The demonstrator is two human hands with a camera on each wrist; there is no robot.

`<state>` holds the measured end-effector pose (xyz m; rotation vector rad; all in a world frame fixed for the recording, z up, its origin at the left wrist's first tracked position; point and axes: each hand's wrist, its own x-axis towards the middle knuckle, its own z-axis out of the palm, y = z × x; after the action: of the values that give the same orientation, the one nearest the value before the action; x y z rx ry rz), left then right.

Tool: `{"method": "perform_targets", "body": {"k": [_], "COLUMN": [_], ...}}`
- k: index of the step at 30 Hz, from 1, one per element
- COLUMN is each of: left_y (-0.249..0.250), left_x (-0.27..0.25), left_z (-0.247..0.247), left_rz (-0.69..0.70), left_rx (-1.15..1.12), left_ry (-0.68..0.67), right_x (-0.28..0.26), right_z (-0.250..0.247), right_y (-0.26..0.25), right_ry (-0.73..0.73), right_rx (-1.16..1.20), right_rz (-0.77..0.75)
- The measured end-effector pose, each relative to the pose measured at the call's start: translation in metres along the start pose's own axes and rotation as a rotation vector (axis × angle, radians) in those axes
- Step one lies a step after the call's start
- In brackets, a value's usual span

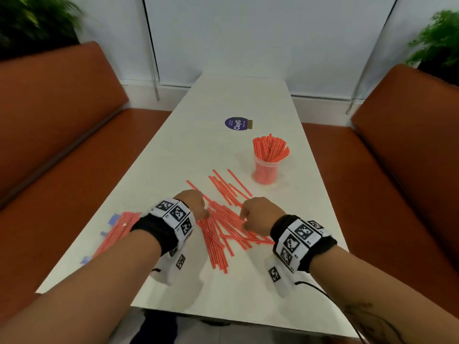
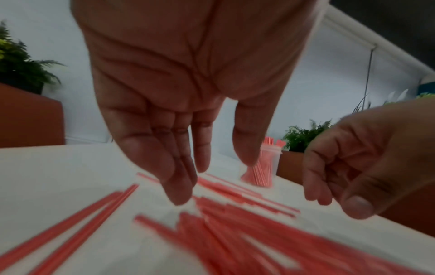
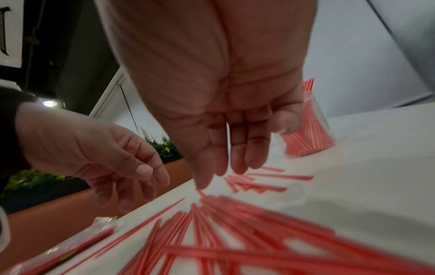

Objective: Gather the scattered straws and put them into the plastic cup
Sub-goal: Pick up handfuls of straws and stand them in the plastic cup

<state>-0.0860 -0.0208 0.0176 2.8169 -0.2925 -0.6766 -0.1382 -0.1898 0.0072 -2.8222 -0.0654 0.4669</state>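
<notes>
Red straws [image 1: 223, 227] lie scattered under both your hands: your left hand [image 1: 192, 202] hangs palm down with relaxed, empty fingers, your right hand [image 1: 258, 216] likewise loose and holding nothing, just above the pile. Farther right on the white table [image 1: 198, 135], the plastic cup [image 1: 265, 171] stands upright, packed with straws.

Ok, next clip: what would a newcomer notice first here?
The red straws scattered across the near part of the white table, with the left hand and right hand hovering over the pile, holding nothing. Next, the cup further back on the right, already packed with upright straws.
</notes>
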Motion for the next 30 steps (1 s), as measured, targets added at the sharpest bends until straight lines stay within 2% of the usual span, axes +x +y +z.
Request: {"method": "perform_targets", "body": {"k": [6, 10, 14, 19, 25, 30], "left_y": [-0.004, -0.012, -0.024, -0.041, -0.06, -0.07], "left_x": [-0.016, -0.016, -0.014, -0.006, 0.003, 0.006], "left_z": [0.028, 0.034, 0.036, 0.034, 0.026, 0.029], "left_rz": [0.023, -0.038, -0.112, -0.195, -0.268, -0.273], "left_rx": [-0.018, -0.086, -0.125, -0.176, -0.203, -0.198], "left_ry": [-0.024, 0.006, 0.024, 0.088, 0.161, 0.136], "right_x": [0.006, 0.015, 0.017, 0.03, 0.044, 0.048], "right_z": [0.029, 0.037, 0.032, 0.03, 0.043, 0.042], "right_y": [-0.014, -0.016, -0.016, -0.051, -0.076, -0.074], "right_ry": [-0.108, -0.152, -0.023, -0.048, -0.106, -0.171], "right_rx": [-0.117, -0.121, -0.078, 0.068, -0.095, -0.156], "right_rz": [-0.013, 0.026, 0.051, -0.006, -0.007, 0.018]}}
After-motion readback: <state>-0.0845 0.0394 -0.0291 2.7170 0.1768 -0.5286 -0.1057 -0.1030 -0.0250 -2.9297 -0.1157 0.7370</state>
